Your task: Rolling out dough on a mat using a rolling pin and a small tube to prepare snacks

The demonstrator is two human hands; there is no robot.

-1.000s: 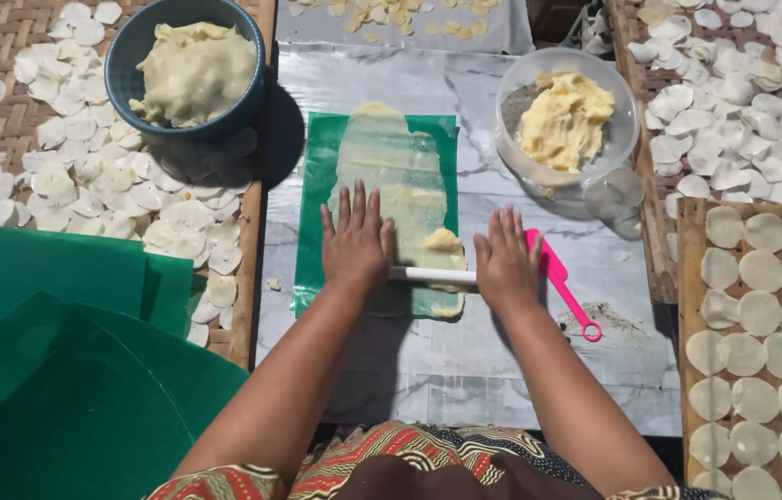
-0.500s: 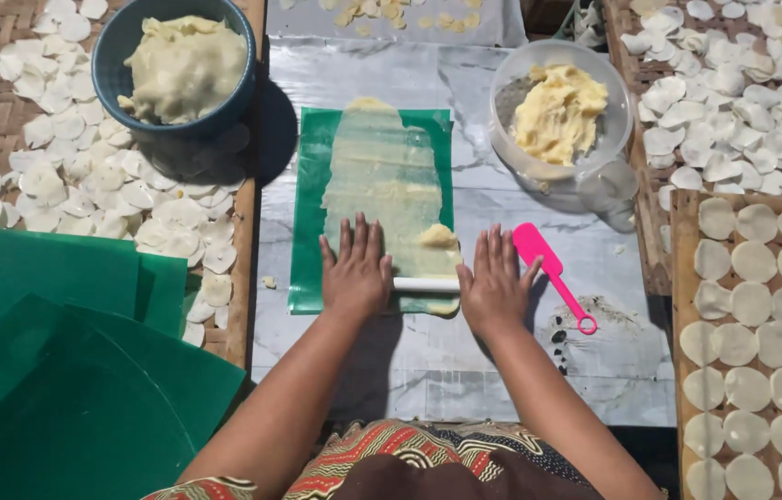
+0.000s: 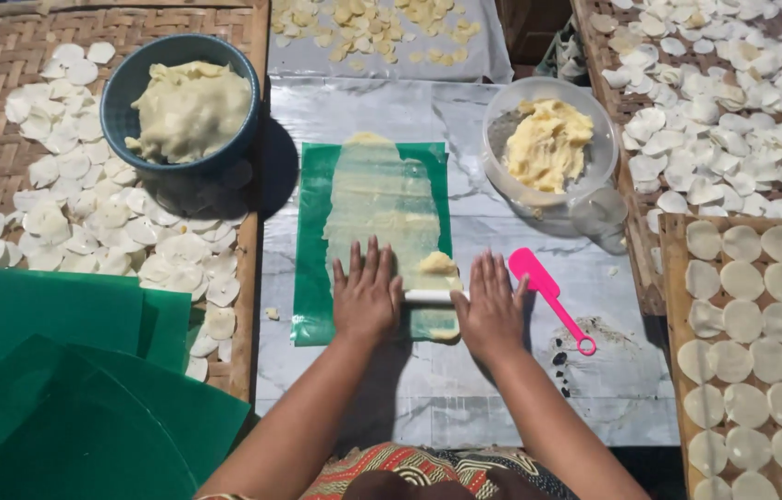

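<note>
Head view looking down: a foil-covered bench [image 3: 391, 407] sits between woven bamboo trays [image 3: 2, 83] spread with pale round wafers [image 3: 86, 222]. Stacked green plastic sheets [image 3: 49, 370] lie at lower left. At the bench's centre, a green sheet [image 3: 312, 278] carries a long strip of thinly flattened dough [image 3: 377, 199]. A blue bowl [image 3: 123, 102] and a clear tub [image 3: 595, 157] each hold yellow dough. The left hand [image 3: 368, 296] and right hand [image 3: 491, 310] press palms down, fingers spread and flat, on a white rolling pin [image 3: 428, 296] lying across the strip's near end. A pink spatula [image 3: 548, 294] lies just beside the right hand.
</note>
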